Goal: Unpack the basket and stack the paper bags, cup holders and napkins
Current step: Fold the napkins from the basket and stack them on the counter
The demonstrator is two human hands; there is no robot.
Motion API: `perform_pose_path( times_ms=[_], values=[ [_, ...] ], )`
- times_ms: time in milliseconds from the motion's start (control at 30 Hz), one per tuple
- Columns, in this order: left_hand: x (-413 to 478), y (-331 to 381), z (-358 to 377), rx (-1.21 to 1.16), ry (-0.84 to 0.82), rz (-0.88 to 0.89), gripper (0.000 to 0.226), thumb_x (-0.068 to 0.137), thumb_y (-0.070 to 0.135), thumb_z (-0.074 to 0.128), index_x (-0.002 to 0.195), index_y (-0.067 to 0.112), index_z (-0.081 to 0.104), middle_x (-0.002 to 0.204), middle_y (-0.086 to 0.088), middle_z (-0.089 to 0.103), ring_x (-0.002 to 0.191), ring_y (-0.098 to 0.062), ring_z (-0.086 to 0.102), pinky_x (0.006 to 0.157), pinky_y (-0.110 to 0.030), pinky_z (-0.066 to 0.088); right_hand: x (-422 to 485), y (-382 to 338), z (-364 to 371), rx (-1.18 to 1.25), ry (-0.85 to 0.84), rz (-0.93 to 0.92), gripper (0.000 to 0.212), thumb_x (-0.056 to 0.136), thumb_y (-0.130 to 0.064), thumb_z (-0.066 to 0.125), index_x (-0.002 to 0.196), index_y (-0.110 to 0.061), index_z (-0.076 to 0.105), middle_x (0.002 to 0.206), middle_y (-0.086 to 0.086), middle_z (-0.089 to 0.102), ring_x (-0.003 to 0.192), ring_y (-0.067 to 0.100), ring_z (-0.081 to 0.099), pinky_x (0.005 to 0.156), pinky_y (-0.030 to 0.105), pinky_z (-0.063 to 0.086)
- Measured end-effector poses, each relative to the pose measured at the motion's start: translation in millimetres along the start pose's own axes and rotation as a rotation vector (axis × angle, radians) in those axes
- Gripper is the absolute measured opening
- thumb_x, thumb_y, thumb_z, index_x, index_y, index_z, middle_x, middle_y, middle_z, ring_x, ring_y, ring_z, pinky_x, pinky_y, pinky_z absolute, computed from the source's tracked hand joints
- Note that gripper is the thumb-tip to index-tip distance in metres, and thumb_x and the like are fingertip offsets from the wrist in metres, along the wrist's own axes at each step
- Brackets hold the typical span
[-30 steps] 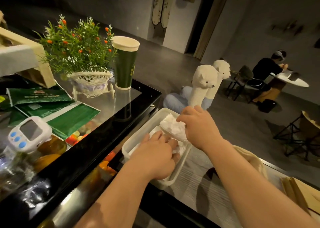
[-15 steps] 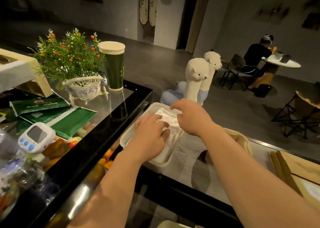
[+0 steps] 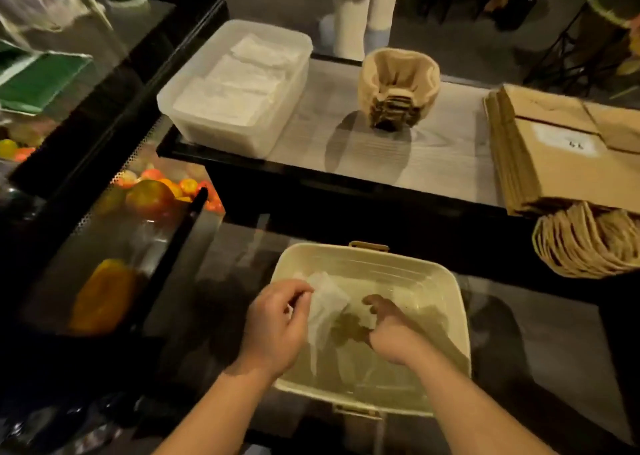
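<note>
Basket [image 3: 398,267] at 6 o'clock, nearest, almost empty: only loose white napkins [image 3: 325,302] remain inside. Left hand [image 3: 273,330] grip: thumb and fingers pinched on a crumpled one by the 9 o'clock wall. Right hand [image 3: 394,337] grip: fingers curled on another near the centre; partly shadowed, appears held. Step in hand, judged: gathering the last napkins. Next move calls for lifting both clear and carrying them to 11 o'clock, laid flat on the napkin stack [image 3: 242,84] in the clear tub [image 3: 166,103] on the desk [image 3: 443,150]. Cup holders [image 3: 394,108] at 12 and paper bags [image 3: 561,157] at 2 o'clock look already stacked.
</note>
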State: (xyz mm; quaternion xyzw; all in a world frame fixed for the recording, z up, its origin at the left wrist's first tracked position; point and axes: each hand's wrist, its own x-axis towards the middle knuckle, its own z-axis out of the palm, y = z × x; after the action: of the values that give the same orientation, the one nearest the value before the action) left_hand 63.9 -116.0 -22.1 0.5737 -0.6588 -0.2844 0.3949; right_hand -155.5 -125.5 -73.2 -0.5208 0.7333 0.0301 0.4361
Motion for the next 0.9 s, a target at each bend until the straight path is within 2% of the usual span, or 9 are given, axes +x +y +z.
perform_pose_path(
  times_ms=[133,200,300,467,567,633,700,800,900],
  values=[
    [-32,-18,7,-0.061,0.176,-0.212,0.018,0.091,0.036,0.05,0.09,0.028,0.065,0.087,0.012,0.066,0.085,-0.004,0.062,0.073,-0.009,0.045,29,-21,29,-0.083,-0.012,-0.006,0.103,0.08,-0.05,0.077,0.159,-0.03,0.014,0.158,0.01,0.026,0.146,0.037,0.025,0.116,0.048,0.031],
    [-37,-21,12,-0.009,0.145,-0.165,0.019,0.092,0.033,0.049,0.089,0.024,0.066,0.085,0.011,0.065,0.082,-0.005,0.061,0.073,-0.01,0.044,39,-51,44,0.023,-0.003,-0.043,0.114,0.076,-0.055,0.079,0.16,-0.031,0.006,0.156,0.014,0.021,0.144,0.042,0.021,0.116,0.051,0.028],
    [-39,-25,16,0.007,0.1,-0.113,0.023,0.093,0.028,0.05,0.088,0.015,0.068,0.083,0.011,0.064,0.081,-0.004,0.059,0.071,-0.016,0.047,44,-94,76,-0.026,0.052,-0.076,0.084,0.087,-0.046,0.067,0.155,-0.035,0.018,0.154,0.015,0.022,0.143,0.043,0.02,0.113,0.056,0.029],
    [-39,-25,14,-0.05,0.128,-0.164,0.023,0.093,0.032,0.049,0.088,0.019,0.067,0.082,0.016,0.063,0.08,-0.007,0.061,0.069,-0.021,0.05,32,-107,101,-0.172,-0.012,-0.273,0.034,0.1,-0.035,0.049,0.13,-0.019,0.049,0.131,0.01,0.054,0.123,0.033,0.05,0.105,0.045,0.042],
    [-38,-20,13,-0.062,0.147,-0.206,0.02,0.091,0.033,0.051,0.084,0.023,0.066,0.081,0.015,0.065,0.079,-0.006,0.062,0.068,-0.021,0.049,9,-100,68,0.225,-0.291,-0.239,0.022,0.107,-0.02,0.043,0.1,-0.007,0.059,0.094,0.012,0.061,0.083,0.021,0.066,0.071,0.025,0.056],
    [-36,-13,9,-0.135,0.192,-0.273,0.011,0.091,0.029,0.056,0.084,0.031,0.064,0.081,0.011,0.068,0.078,-0.005,0.063,0.068,-0.021,0.049,-7,-88,41,0.54,-0.32,-0.102,0.013,0.102,-0.012,0.052,0.105,-0.007,0.063,0.092,0.013,0.068,0.073,0.018,0.065,0.055,0.022,0.052],
    [-35,2,0,-0.246,0.188,-0.351,0.017,0.096,0.016,0.062,0.088,0.03,0.067,0.083,0.005,0.069,0.08,-0.007,0.065,0.073,-0.023,0.052,-25,-67,14,0.786,-0.269,-0.086,0.021,0.09,-0.003,0.071,0.109,-0.013,0.068,0.094,0.01,0.076,0.079,0.021,0.071,0.06,0.027,0.056],
    [-43,36,-15,-0.362,0.033,-0.396,0.022,0.093,0.004,0.07,0.1,0.025,0.068,0.091,0.007,0.069,0.085,-0.01,0.065,0.077,-0.023,0.053,-62,-31,-21,1.147,-0.275,-0.142,0.033,0.083,0.011,0.07,0.111,-0.005,0.068,0.092,0.01,0.077,0.087,0.024,0.074,0.077,0.036,0.061],
    [-51,82,-23,-0.454,-0.121,-0.353,0.051,0.068,0.03,0.081,0.116,0.022,0.064,0.099,0.007,0.069,0.091,-0.017,0.065,0.08,-0.024,0.053,-104,-16,-42,1.445,-0.256,-0.25,0.046,0.071,0.004,0.078,0.116,0.004,0.068,0.107,0.025,0.072,0.103,0.039,0.068,0.096,0.053,0.055]
  ],
)
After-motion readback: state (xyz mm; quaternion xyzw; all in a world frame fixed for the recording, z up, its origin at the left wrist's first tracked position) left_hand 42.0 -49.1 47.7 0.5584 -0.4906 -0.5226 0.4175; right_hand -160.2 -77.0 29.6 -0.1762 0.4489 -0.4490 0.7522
